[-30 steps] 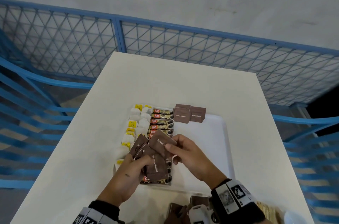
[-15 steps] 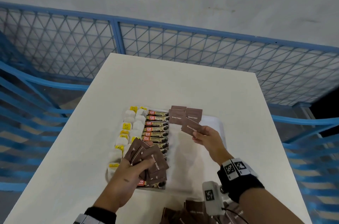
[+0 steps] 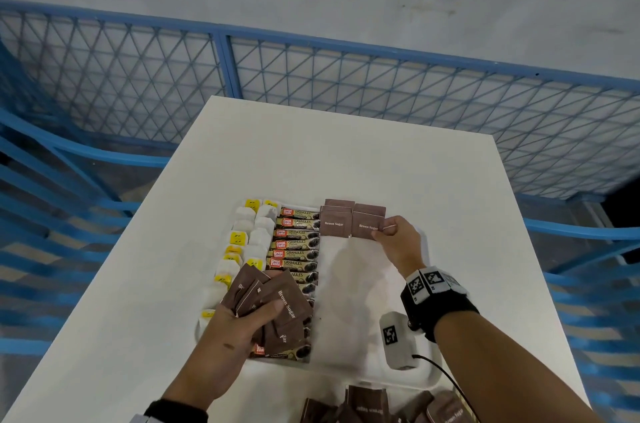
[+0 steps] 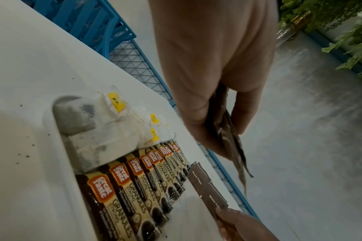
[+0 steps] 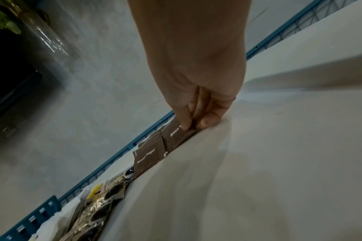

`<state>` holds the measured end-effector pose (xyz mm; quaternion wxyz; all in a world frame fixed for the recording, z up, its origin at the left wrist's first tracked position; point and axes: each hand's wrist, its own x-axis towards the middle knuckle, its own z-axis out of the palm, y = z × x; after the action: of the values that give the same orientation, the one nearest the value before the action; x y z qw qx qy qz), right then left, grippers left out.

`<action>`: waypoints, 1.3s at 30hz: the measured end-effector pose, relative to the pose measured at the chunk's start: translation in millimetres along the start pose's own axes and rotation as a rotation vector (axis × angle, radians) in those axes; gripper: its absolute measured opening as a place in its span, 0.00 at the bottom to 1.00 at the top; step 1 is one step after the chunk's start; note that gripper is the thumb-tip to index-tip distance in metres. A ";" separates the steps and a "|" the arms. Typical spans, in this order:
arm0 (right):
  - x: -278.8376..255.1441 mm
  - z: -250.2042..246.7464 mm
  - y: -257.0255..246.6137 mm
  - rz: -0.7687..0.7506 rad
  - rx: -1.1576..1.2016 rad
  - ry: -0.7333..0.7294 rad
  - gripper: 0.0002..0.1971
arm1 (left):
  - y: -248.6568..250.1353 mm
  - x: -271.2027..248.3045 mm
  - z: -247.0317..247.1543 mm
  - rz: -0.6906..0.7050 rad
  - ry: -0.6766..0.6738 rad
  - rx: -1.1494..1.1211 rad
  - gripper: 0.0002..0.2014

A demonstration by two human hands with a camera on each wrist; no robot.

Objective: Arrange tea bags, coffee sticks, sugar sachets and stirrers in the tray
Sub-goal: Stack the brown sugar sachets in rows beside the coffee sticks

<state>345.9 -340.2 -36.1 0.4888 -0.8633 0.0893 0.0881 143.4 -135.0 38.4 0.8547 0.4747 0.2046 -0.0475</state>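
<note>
A white tray [image 3: 353, 270] lies on the white table. Its left side holds white tea bags with yellow tags [image 3: 249, 239] [image 4: 105, 135], then a column of coffee sticks [image 3: 298, 242] [image 4: 134, 182]. At the tray's far end lie brown sugar sachets [image 3: 336, 221] [image 5: 149, 154]. My right hand [image 3: 394, 239] [image 5: 194, 120] pinches one brown sugar sachet [image 3: 367, 225] [image 5: 177, 135] by its right edge, low on that far stack. My left hand [image 3: 239, 322] [image 4: 215, 114] grips a fanned bunch of brown sugar sachets [image 3: 280, 305] [image 4: 231, 146] above the tray's near left.
More loose brown sachets [image 3: 367, 405] lie on the table at the near edge, in front of the tray. A blue mesh fence [image 3: 311, 76] and blue chairs surround the table. The tray's right half is bare white surface.
My right hand pulled one sachet from the left hand's bunch and carried it forward to the stack at the tray's far end. The left hand stayed put with its bunch.
</note>
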 end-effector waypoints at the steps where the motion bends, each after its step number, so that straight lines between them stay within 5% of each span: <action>1: 1.4 2.4 1.0 0.002 0.003 0.004 0.07 | 0.5 -0.4 0.4 0.006 -0.001 0.000 0.37; 10: -0.6 10.6 8.4 -0.043 -0.019 0.081 0.16 | 0.1 3.3 -1.1 0.025 0.082 0.008 0.44; 14: -20.2 8.2 -0.3 -0.050 0.033 0.056 0.09 | -0.6 1.7 0.9 0.032 0.078 -0.013 0.47; 18: -61.7 8.3 -22.2 -0.081 0.047 -0.146 0.04 | 1.4 -1.7 3.0 0.029 0.085 0.032 0.16; 23: -127.9 9.7 -55.7 -0.077 0.186 -0.639 0.15 | 3.6 -5.3 0.8 0.006 0.102 0.093 0.15; 27: -155.1 16.6 -62.1 -0.046 0.248 -0.801 0.14 | 8.3 -10.9 0.1 0.019 0.097 0.124 0.12; 32: -164.4 25.2 -65.6 0.000 0.332 -0.790 0.03 | 15.1 -18.6 -8.9 -0.005 -0.024 0.121 0.17; 39: -157.8 35.2 -63.2 0.104 0.491 -0.667 0.05 | 13.5 -20.5 -28.9 0.009 -0.031 0.170 0.15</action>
<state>206.0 -267.2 36.3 0.6774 -0.6395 -0.0121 0.3634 119.6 -105.9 43.7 0.8147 0.5455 0.1847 -0.0682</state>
